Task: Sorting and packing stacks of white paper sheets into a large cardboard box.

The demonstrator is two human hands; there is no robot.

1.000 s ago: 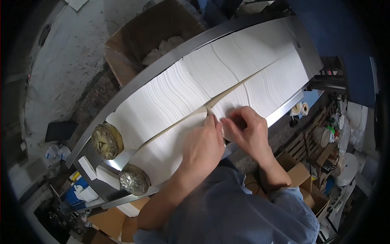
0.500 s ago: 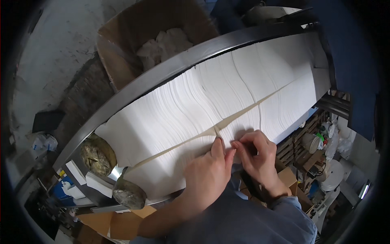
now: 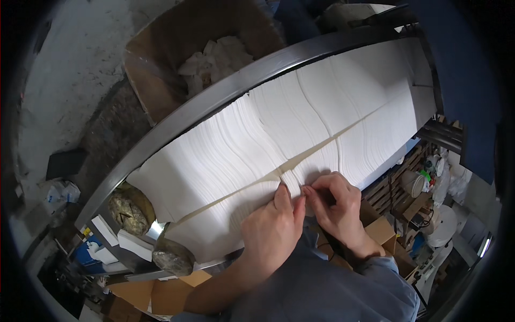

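Clearly soft and light, the long stack of white paper sheets (image 3: 279, 134) lies across the metal worktop (image 3: 214, 99). Both the left hand (image 3: 273, 228) and right hand (image 3: 335, 206) pinch narrowly at its near edge; flimsy sheets probably need gripping as a compressed bundle.

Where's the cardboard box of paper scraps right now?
In the head view, the cardboard box sits upper left, on the floor beyond the metal rail edging the tissue stacks.

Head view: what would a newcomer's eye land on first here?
The long bank of stacked white paper sheets running diagonally along a metal trough. At its near edge the left hand and right hand pinch into the sheets. Beyond the trough sits an open cardboard box of crumpled paper.
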